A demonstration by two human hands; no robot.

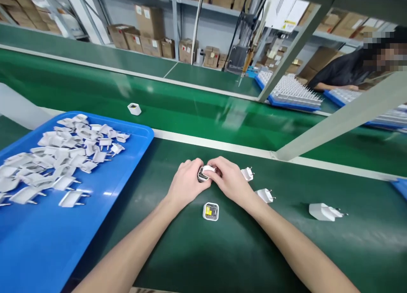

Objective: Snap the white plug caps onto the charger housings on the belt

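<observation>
Housing (pixel 200 175), dark-centred and open, sits in the closed fingers of the left hand (pixel 186 182), near the pale strip (pixel 216 146) edging the green worktop (pixel 178 250). The right hand's fingers pinch a white plug cover (pixel 209 168) at its opening; whether it is seated, I cannot tell. A second open housing (pixel 211 211) lies between the forearms, bare green surface all round it. Two pronged plugs (pixel 265 195) lie close beside the right hand (pixel 230 180); a longer plug (pixel 322 212) stands well apart, farther right. Leftward, the blue tray (pixel 148 133) of loose covers (pixel 71 197) keeps its raised rim well apart from the left hand.
</observation>
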